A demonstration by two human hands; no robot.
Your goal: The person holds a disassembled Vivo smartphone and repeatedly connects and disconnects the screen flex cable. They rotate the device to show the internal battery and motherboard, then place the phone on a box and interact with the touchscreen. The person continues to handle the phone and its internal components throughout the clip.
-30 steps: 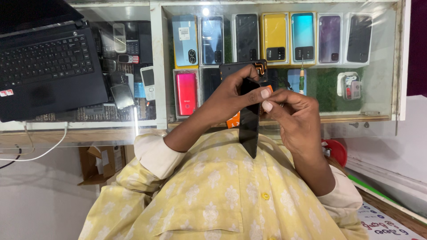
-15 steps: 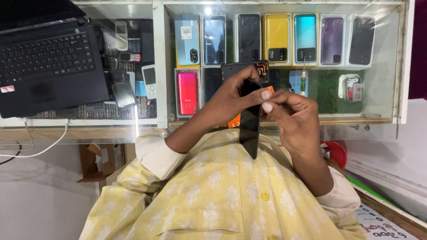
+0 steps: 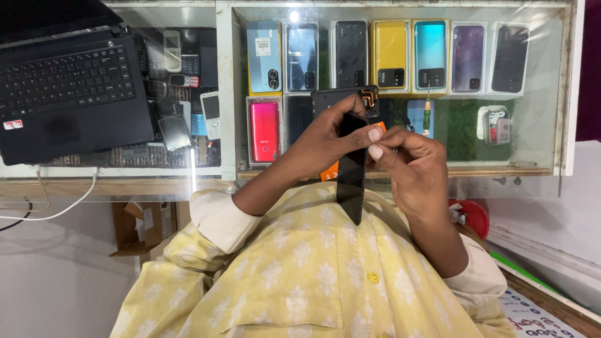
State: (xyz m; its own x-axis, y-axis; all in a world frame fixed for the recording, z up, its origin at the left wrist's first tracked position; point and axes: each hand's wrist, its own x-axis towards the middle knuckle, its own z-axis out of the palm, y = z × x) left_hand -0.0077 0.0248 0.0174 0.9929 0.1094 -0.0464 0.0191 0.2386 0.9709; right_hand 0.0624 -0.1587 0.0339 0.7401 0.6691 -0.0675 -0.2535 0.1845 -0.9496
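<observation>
Both hands' fingers pinch a black phone above a glass display counter beside a laptop.

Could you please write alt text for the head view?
Two hands, left hand and right hand, hold a black phone edge-up over a glass counter of phones, beside a laptop.

Counter's left end: a black open laptop covers the glass counter top.
Counter's middle: a white frame bar runs front to back.
Right of the bar: bare glass along the far and right edges.
Near front edge: both hands and the dark slim phone panel fill the middle.
Front right corner: a red round container sits below.
</observation>
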